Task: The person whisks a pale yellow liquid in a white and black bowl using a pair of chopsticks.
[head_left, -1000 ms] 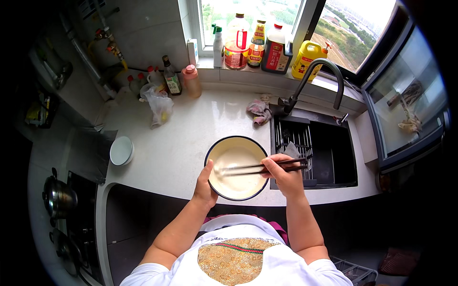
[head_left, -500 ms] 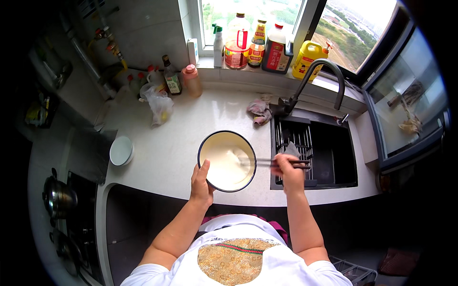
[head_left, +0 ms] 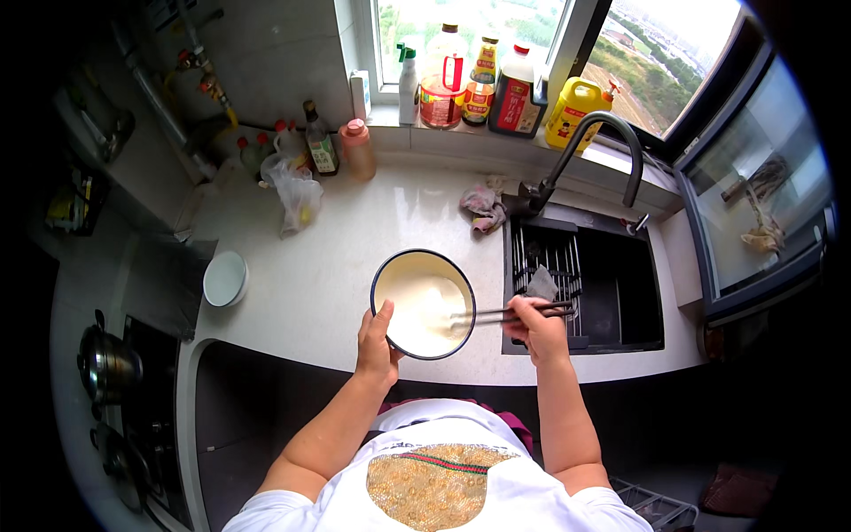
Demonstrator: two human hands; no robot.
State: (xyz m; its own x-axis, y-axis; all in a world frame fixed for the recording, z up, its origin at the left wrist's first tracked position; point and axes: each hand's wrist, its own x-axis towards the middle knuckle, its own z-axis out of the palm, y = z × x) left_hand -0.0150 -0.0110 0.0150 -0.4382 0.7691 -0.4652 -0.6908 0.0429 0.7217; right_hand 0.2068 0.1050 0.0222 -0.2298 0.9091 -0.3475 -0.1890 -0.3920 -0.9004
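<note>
My left hand (head_left: pixel 378 348) grips the near left side of a cream bowl with a dark blue rim (head_left: pixel 384 272), thumb over the edge and fingers outside. Inside lies a pale, whitish mixture (head_left: pixel 417 310); whether it is liquid or powder I cannot tell for sure. My right hand (head_left: pixel 539 330) is closed around a pair of dark chopsticks (head_left: pixel 492 316). Their tips, blurred by motion, reach over the bowl's right rim into the mixture. The bowl is tilted a little toward me above the counter's front part.
At right is a black sink (head_left: pixel 629 301) with a drying rack (head_left: pixel 567 253) and dark faucet (head_left: pixel 636 160). A crumpled cloth (head_left: pixel 483 206) lies beside it. A white bowl (head_left: pixel 226 279), plastic bag (head_left: pixel 297 195) and several bottles (head_left: pixel 359 151) stand on the white counter (head_left: pixel 292 310).
The chopsticks have swung within the bowl, their tips now lower and nearer its right side. My right hand has shifted slightly down; the bowl has moved barely.
</note>
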